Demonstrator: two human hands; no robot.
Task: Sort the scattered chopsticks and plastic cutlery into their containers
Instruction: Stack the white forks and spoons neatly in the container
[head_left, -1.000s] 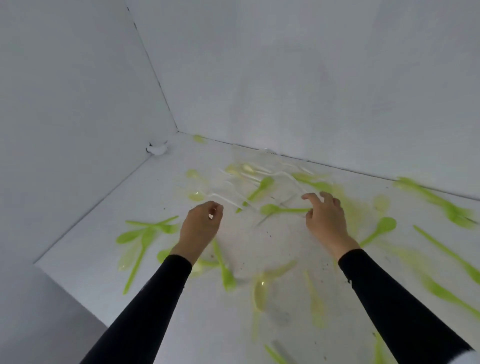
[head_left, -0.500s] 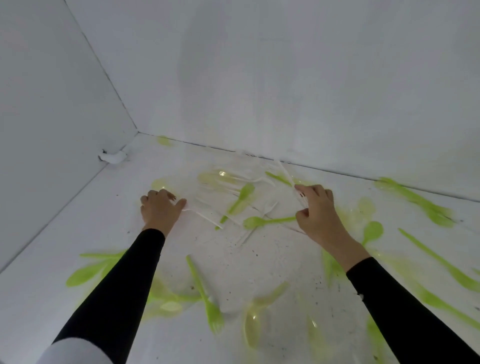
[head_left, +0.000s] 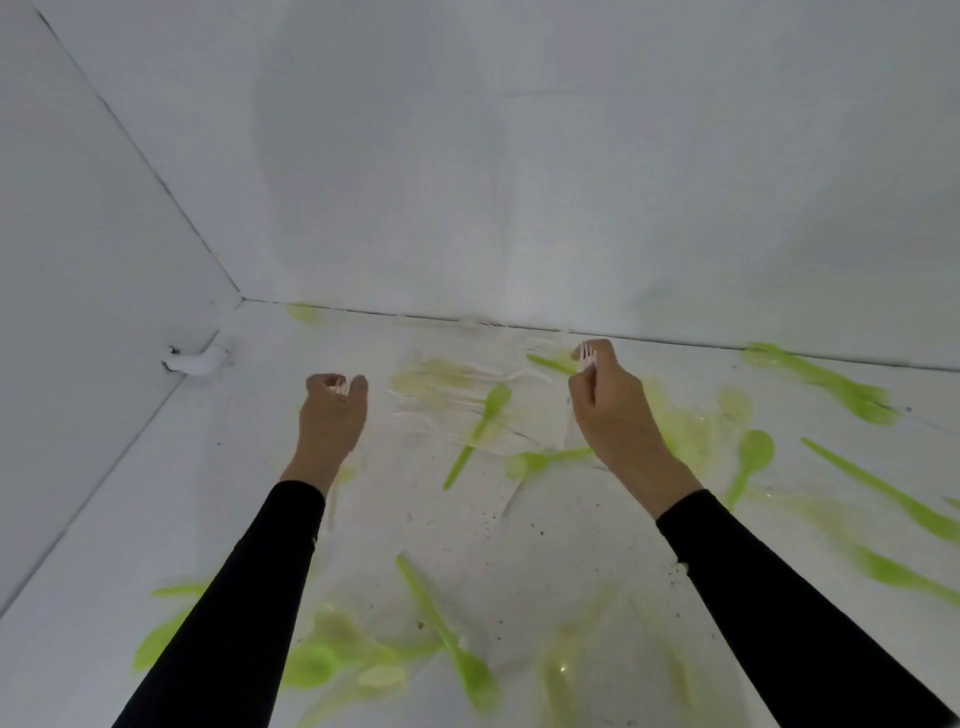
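Right hand (head_left: 613, 410) pinched a white fork (head_left: 588, 356) near the surface's (head_left: 249, 467) back edge. Left hand (head_left: 332, 415) curled round a white utensil (head_left: 341, 387), probably gathering matching pieces.

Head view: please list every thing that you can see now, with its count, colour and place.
green cutlery: many pieces, exact count unclear because of blur, light green, scattered over the surface
white cutlery: several pieces, white or clear, heaped near the far wall between the hands
white fork: one, white, in the right hand, tines up
white piece: one, white, at the left hand's fingertips, type unclear
white lump: one, white, at the foot of the left wall
surface: one, white with dark specks, under everything
walls: two, white, meeting in the far left corner
left hand: one, black sleeve, pinches the white piece
right hand: one, black sleeve, grips the white fork
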